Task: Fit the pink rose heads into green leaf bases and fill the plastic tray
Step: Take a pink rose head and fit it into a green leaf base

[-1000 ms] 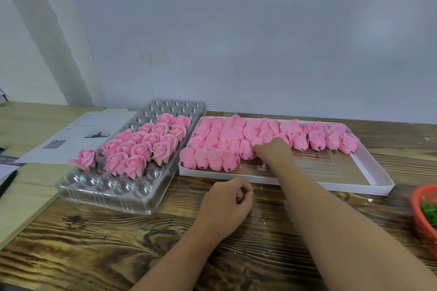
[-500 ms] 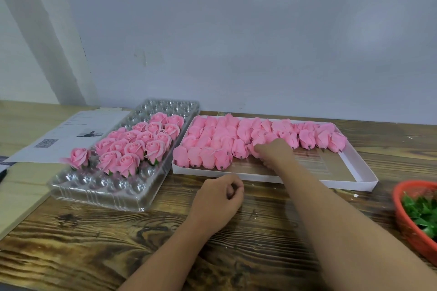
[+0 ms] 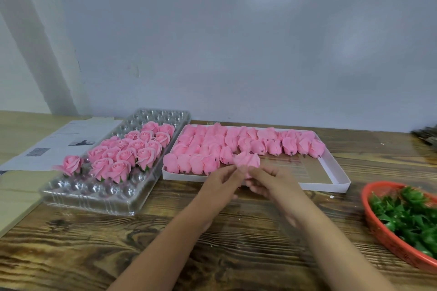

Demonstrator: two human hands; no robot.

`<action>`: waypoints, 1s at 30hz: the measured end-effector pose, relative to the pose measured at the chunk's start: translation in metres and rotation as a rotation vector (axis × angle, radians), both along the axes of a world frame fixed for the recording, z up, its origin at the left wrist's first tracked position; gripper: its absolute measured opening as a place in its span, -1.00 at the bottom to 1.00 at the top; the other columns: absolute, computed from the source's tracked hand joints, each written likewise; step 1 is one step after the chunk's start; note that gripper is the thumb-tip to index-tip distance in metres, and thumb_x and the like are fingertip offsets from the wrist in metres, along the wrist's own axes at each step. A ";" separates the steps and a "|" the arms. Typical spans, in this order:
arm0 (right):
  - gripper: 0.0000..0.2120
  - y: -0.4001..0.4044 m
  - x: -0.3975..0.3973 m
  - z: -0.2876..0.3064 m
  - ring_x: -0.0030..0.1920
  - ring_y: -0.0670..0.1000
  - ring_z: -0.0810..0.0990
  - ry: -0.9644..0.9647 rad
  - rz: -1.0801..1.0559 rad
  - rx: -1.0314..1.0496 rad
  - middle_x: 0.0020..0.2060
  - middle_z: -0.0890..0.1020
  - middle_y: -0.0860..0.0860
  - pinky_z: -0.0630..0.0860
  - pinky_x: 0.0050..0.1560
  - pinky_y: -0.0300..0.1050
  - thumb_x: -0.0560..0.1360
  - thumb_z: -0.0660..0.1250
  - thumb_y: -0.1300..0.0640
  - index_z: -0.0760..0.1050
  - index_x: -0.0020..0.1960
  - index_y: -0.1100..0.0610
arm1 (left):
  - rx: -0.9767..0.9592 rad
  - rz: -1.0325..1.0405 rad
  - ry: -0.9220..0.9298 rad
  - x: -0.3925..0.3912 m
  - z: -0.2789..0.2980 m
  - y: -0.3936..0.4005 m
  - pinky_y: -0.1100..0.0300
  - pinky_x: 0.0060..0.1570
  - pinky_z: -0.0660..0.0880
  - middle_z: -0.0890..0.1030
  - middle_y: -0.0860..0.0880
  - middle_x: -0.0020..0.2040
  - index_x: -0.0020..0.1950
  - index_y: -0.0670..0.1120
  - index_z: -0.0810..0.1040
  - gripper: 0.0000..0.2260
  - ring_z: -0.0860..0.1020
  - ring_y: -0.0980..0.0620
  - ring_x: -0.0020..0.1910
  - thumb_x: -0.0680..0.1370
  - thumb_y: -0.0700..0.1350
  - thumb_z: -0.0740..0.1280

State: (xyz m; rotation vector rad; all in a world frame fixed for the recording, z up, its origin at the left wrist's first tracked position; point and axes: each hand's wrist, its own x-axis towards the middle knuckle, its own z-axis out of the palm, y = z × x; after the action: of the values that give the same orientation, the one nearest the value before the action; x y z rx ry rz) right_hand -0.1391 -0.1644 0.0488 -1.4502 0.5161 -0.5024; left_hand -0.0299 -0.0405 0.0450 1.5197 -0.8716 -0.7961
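Both hands meet over the front edge of the white box (image 3: 335, 184). My right hand (image 3: 272, 182) holds a pink rose head (image 3: 247, 160) lifted from the box. My left hand (image 3: 220, 186) pinches at the underside of that rose; what it holds there is hidden. Several loose rose heads (image 3: 236, 144) lie in rows in the box. The clear plastic tray (image 3: 94, 198) on the left holds several finished roses (image 3: 132, 149) with green bases. One finished rose (image 3: 71, 164) sits at the tray's left edge. Green leaf bases (image 3: 406, 215) fill a red basket (image 3: 387, 241) at the right.
Printed paper sheets (image 3: 59, 142) lie behind the tray on the left. The dark wooden table (image 3: 212, 243) stretches toward me, with a lighter tabletop (image 3: 14, 191) at the left. A grey wall stands behind. A dark object (image 3: 425, 136) lies at the far right edge.
My right hand has pulled back out of the box with a rose head in it. My left hand has risen from the table to meet it. The view has shifted right, showing more basket.
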 end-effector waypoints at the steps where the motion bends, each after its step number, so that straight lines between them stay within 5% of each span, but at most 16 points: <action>1: -0.73 0.005 -0.004 -0.001 -0.15 0.04 0.60 -0.023 0.027 0.013 -0.21 0.65 0.16 0.58 0.07 -0.09 0.57 0.36 0.10 0.64 -0.03 0.33 | -0.004 -0.037 0.025 -0.003 0.001 -0.004 0.20 0.09 0.61 0.70 0.18 0.04 0.15 0.22 0.62 -0.72 0.64 0.23 0.08 0.55 0.30 0.29; 4: -0.74 0.013 -0.014 -0.004 -0.21 0.02 0.59 -0.063 0.082 -0.043 -0.28 0.62 0.15 0.59 0.02 -0.10 0.57 0.35 0.09 0.65 -0.08 0.30 | -0.055 -0.111 0.023 -0.010 0.004 -0.011 0.21 0.02 0.60 0.69 -0.04 0.02 0.20 -0.09 0.65 -0.55 0.62 0.09 -0.06 0.55 0.25 0.35; 6: -0.79 0.014 -0.017 -0.008 -0.21 0.00 0.59 -0.073 0.110 -0.051 -0.29 0.62 0.13 0.62 0.02 -0.11 0.56 0.37 0.11 0.67 -0.11 0.24 | -0.090 -0.146 0.057 -0.010 0.000 -0.013 0.27 -0.01 0.57 0.68 -0.10 0.06 0.21 -0.07 0.67 -0.54 0.61 0.09 -0.07 0.51 0.25 0.44; 9: -0.81 0.011 -0.020 -0.014 -0.15 0.01 0.61 -0.104 0.220 0.137 -0.19 0.65 0.16 0.61 0.00 -0.18 0.48 0.47 0.10 0.69 -0.02 0.22 | -0.089 -0.217 0.244 -0.008 -0.008 -0.016 0.06 0.17 0.59 0.65 -0.21 0.10 0.28 0.04 0.66 -0.48 0.64 -0.06 0.09 0.42 0.27 0.53; 15: -0.67 0.008 -0.024 -0.020 -0.11 0.03 0.65 -0.125 0.361 0.356 -0.09 0.66 0.20 0.62 0.01 -0.20 0.37 0.53 0.06 0.68 0.04 0.25 | -0.122 -0.218 0.302 -0.012 -0.015 -0.013 0.07 0.13 0.55 0.66 -0.09 0.12 0.27 -0.05 0.65 -0.57 0.60 -0.07 0.12 0.50 0.16 0.45; 18: -0.78 0.019 -0.020 -0.023 -0.06 0.03 0.69 -0.110 0.224 0.118 -0.09 0.71 0.17 0.60 0.00 -0.22 0.43 0.51 0.19 0.68 0.07 0.15 | -0.141 -0.052 0.356 -0.020 -0.014 -0.016 0.06 0.07 0.60 0.70 -0.19 0.08 0.18 -0.09 0.69 -0.69 0.67 -0.06 0.08 0.54 0.07 0.43; 23: -0.69 0.042 -0.015 -0.032 -0.16 -0.25 0.65 0.057 -0.219 -0.591 -0.17 0.67 -0.31 0.47 -0.15 -0.47 0.40 0.51 0.14 0.53 -0.03 -0.23 | -0.212 0.107 0.469 -0.032 -0.015 -0.019 0.13 0.01 0.62 0.70 -0.18 -0.03 0.13 -0.23 0.67 -0.77 0.67 -0.04 -0.04 0.59 -0.10 0.38; 27: -0.66 0.044 -0.016 -0.036 -0.24 -0.27 0.62 0.006 -0.254 -0.693 -0.20 0.64 -0.36 0.41 -0.26 -0.50 0.45 0.46 0.16 0.49 -0.14 -0.31 | -0.222 0.093 0.464 -0.036 -0.013 -0.018 0.18 0.02 0.60 0.70 -0.13 -0.01 0.05 -0.14 0.73 -0.72 0.67 -0.01 0.03 0.50 0.04 0.50; 30: -0.72 0.041 -0.018 -0.030 -0.36 -0.18 0.52 -0.016 -0.183 -0.650 -0.32 0.63 -0.15 0.37 -0.34 -0.40 0.49 0.43 0.15 0.56 -0.22 -0.24 | -0.209 0.045 0.481 -0.032 -0.011 -0.015 0.21 0.03 0.59 0.71 -0.10 0.02 -0.02 -0.06 0.76 -0.76 0.68 0.02 0.05 0.45 0.05 0.47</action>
State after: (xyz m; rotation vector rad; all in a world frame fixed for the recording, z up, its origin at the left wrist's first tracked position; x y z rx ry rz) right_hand -0.1573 -0.1231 0.0187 -2.0234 0.4967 -0.8818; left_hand -0.0616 -0.0557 0.0343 1.0946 -0.5390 -0.9541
